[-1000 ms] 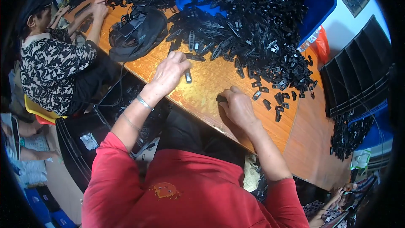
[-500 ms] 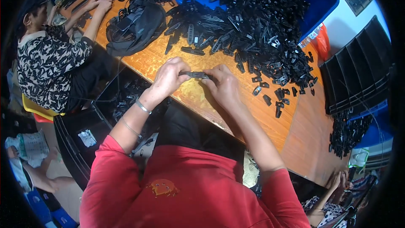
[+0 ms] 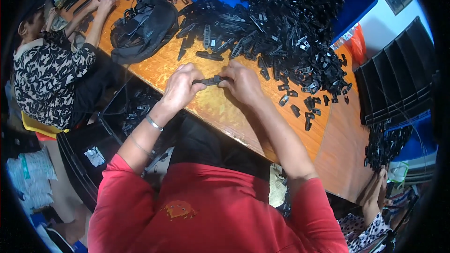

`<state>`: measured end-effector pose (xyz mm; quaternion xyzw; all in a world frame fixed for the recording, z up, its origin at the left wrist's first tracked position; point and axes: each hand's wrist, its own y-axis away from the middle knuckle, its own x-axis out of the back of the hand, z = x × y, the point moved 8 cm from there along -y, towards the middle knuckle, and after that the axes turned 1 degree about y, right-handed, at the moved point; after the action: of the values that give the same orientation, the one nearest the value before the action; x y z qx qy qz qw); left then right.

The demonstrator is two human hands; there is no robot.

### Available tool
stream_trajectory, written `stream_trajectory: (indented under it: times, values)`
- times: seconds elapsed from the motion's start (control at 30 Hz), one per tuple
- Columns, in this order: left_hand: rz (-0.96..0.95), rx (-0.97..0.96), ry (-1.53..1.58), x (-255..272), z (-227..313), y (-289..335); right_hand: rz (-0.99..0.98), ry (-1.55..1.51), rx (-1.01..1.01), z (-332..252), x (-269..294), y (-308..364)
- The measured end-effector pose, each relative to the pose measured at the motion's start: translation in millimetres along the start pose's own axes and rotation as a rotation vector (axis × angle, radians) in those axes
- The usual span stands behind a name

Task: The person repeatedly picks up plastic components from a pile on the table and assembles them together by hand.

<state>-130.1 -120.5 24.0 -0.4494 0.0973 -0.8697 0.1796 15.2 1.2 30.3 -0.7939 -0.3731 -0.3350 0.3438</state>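
Observation:
Between my two hands is a small, long black plastic part, held just above the near edge of the wooden table. My left hand pinches its left end between thumb and fingers. On the other end, my right hand closes with thumb and fingertips, which hide that end. Just beyond my hands lies a single black plastic strip, in front of a big heap of similar black parts. Smaller black pieces are scattered to the right of my right hand.
A blue bin lies tipped behind the heap. A black mesh bag sits on the wooden table at the left. One co-worker sits at the left; another person's arm reaches in at lower right. Black crates stand at the right.
Both hands have shifted slightly left with the black plastic part, which now tilts up toward its right end. The lower-right person's hand has moved up to the black parts there.

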Motion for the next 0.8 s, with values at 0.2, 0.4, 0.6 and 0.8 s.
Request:
stream_trajectory:
  times: [0.2, 0.4, 0.6, 0.8]
  values:
    - [-0.001, 0.042, 0.094, -6.5, -1.1, 0.0, 0.004, -0.072, 0.123, -3.5, -10.6, -0.2]
    - [0.003, 0.066, 0.093, -6.0, -2.2, 1.2, 0.049, -0.044, -0.003, 15.3, -3.2, 15.5]
    - [0.026, 0.056, 0.081, -8.3, -1.6, -0.6, 0.058, -0.02, 0.043, 5.0, 2.4, 11.9]
    - [0.048, 0.057, 0.09, -13.2, 0.5, -0.3, 0.109, 0.083, 0.185, -16.4, -13.2, 9.5]
